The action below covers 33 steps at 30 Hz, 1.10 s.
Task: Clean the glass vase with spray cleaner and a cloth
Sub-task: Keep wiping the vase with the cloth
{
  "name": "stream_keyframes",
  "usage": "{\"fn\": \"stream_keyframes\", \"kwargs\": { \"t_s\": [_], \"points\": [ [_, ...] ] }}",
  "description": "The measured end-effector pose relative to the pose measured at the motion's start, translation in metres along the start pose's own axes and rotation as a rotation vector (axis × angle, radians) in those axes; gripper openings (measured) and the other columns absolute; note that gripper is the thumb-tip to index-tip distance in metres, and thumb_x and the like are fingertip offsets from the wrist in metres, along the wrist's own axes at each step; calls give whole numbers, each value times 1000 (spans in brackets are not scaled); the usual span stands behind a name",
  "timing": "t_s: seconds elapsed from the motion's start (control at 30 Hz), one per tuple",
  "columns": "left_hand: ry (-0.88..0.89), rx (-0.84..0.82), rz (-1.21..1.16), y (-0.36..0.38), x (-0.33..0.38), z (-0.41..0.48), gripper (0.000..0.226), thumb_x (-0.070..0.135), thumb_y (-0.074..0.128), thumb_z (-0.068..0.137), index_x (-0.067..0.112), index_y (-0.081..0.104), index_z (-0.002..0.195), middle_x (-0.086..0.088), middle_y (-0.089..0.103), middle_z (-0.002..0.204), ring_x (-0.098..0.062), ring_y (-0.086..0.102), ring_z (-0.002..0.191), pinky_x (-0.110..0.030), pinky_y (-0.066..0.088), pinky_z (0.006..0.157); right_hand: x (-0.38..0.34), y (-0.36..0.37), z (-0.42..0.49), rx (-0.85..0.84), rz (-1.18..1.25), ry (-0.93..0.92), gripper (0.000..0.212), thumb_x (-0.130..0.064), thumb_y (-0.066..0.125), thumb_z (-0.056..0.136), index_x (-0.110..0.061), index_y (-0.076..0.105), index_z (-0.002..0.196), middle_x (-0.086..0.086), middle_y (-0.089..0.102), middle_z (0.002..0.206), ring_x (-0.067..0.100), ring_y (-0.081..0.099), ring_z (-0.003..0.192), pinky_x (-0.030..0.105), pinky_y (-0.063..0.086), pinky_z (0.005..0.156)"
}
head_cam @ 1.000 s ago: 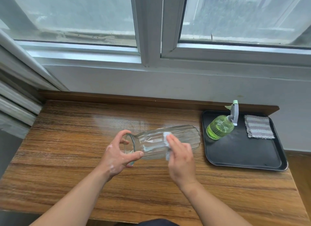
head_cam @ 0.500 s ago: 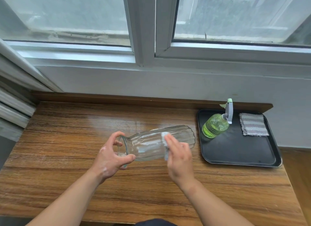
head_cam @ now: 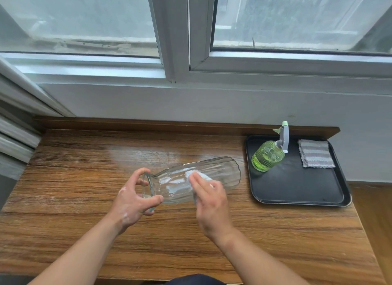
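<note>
Wiping the vase [head_cam: 203, 174] mid-body, my right grip [head_cam: 212, 202] presses the cloth [head_cam: 200, 175] while my left grip [head_cam: 135, 197] clasps its rim; next, I should turn it.

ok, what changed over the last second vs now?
Little. The right hand keeps the white cloth pressed to the vase, sliding slightly toward the neck. The left hand still grips the rim, vase on its side. The spray bottle, folded cloth and tray stayed put; nothing taken or released.

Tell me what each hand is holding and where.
Left hand holds the vase by its mouth rim; right hand presses a cloth on its side.
</note>
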<state>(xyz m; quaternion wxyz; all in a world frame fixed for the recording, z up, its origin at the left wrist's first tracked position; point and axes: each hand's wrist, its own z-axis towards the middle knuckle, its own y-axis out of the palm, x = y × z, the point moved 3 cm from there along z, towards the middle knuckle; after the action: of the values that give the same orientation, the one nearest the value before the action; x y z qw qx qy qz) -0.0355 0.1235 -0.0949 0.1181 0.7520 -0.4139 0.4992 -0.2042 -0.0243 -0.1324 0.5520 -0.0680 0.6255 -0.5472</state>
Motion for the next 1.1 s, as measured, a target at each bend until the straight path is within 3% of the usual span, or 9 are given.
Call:
{"fn": "stream_keyframes", "kwargs": {
  "t_s": [0.1,0.23,0.37,0.43,0.57,0.7,0.83,0.97,1.1],
  "points": [
    [-5,-1,-11,-1,-1,-2,74,3,90,71,47,58,120,3,50,126,-35,73,94,-47,66,68,10,-6,1,5,-21,-43,46,-19,48,100,-28,52,145,-12,61,138,9,47,95,28,50,83],
    [-13,-9,-37,-4,-5,-3,76,1,90,70,49,58,119,2,50,128,-35,74,93,-46,66,69,72,-30,7,-39,-47,340,52,-14,50,102,-32,42,150,-13,55,147,7,48,103,25,48,95],
    [-14,-4,-37,-8,-10,-3,76,0,90,70,51,59,118,0,50,129,-35,75,92,-46,66,69,103,-60,21,-29,157,576,45,-8,54,99,-25,59,141,-6,66,135,17,63,114,39,51,105],
    [-16,-2,-46,-8,-12,-3,76,1,90,71,51,58,118,0,51,129,-34,75,92,-47,66,70,98,-72,24,5,404,709,42,-7,56,94,-23,66,131,-6,72,120,17,69,106,44,58,94],
    [-19,7,-60,-7,-14,-4,75,1,89,72,52,59,118,0,51,129,-34,75,93,-48,66,70,68,-84,25,-30,771,752,26,0,55,95,-13,73,109,7,77,93,31,75,85,33,57,53],
    [-13,5,-52,-7,-13,-5,75,1,89,72,53,59,116,0,51,129,-35,75,92,-50,65,71,51,-85,29,-72,883,779,27,0,52,97,-13,75,101,10,76,91,23,71,77,32,56,57],
    [-7,-7,-44,-7,-11,-4,75,3,89,72,55,57,117,4,50,128,-35,75,92,-49,66,71,52,-85,37,-61,800,759,30,3,50,96,-17,73,102,6,77,92,20,73,74,31,54,50],
    [-7,-11,-34,-7,-10,-4,75,4,89,72,54,57,118,4,50,128,-35,74,93,-48,66,72,65,-78,50,-16,247,520,32,-8,56,96,-28,61,120,-9,64,115,10,62,105,27,49,88],
    [5,-4,-27,-6,-7,-4,76,3,90,71,56,57,114,4,51,128,-34,75,92,-47,66,70,68,-58,45,11,-98,203,29,-8,58,96,-18,70,120,-4,62,122,17,51,114,30,43,101]
  ]
}}
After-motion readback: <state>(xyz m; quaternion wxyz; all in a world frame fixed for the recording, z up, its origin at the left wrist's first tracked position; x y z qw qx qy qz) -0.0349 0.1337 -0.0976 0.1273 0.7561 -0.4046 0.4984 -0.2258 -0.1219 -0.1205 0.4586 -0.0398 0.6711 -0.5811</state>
